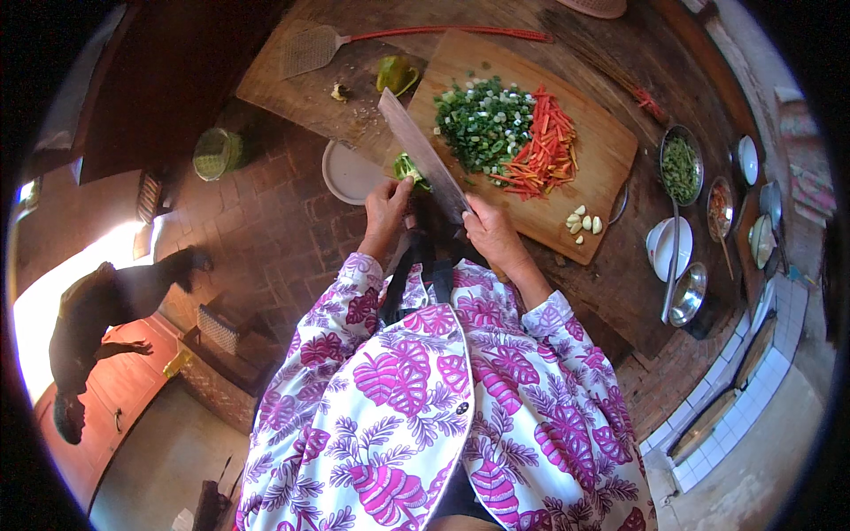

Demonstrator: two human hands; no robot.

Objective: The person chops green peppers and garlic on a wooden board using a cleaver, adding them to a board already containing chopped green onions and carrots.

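My left hand (386, 211) pinches a cut piece of green pepper (406, 166) at the near-left edge of a wooden cutting board (458, 56). In my right hand (490, 229) is the handle of a long, wide-bladed knife (425, 151). Its blade slants up and left, right beside the pepper piece; whether they touch is unclear. On the board lie chopped scallions (481, 126), red-orange vegetable strips (546, 143) and several peeled garlic cloves (576, 217). Another green pepper (396, 74) rests left of the board, near a pale pepper scrap (339, 91).
A fly swatter (312, 50) lies across the wooden table's (279, 89) far side. To the right stand a long-handled metal ladle of chopped greens (681, 169), a white bowl (669, 249) and a metal bowl (688, 295). A round pale surface (348, 174) sits below the table's left edge. Another person (113, 299) is at far left.
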